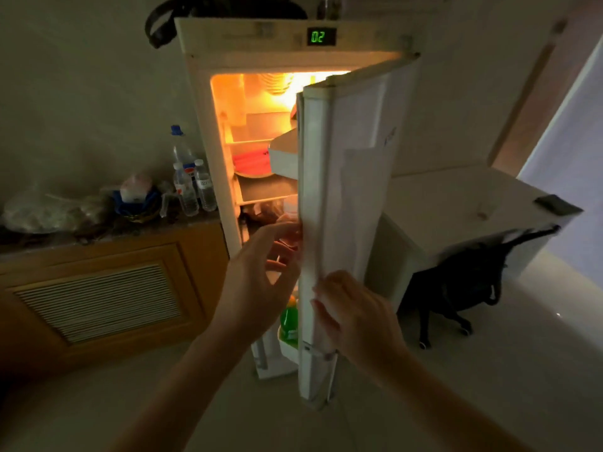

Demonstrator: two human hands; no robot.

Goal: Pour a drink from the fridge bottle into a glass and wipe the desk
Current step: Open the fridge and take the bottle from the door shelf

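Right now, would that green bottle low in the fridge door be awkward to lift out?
The green bottle looks full, so probably heavy. It is likely cold and a bit slippery. Its door shelf hugs it, so lift straight up.

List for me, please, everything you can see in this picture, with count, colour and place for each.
Fridge: one, white, centre, interior lit.
Fridge door: one, white, partly open, right of the opening.
Display: one, green digits, top of fridge.
Green bottle: one, green, low in the door shelf.
Clear bottles: three, blue and white caps, counter left of fridge.
Bags: several, pale, on the counter; contents unclear.
Cabinet: one, wooden with vent, lower left.
White unit: one, right of fridge.
Dark bag: one, black, beside the unit.
Left hand: open, reaching into the opening.
Right hand: fingers gripping the door's edge.
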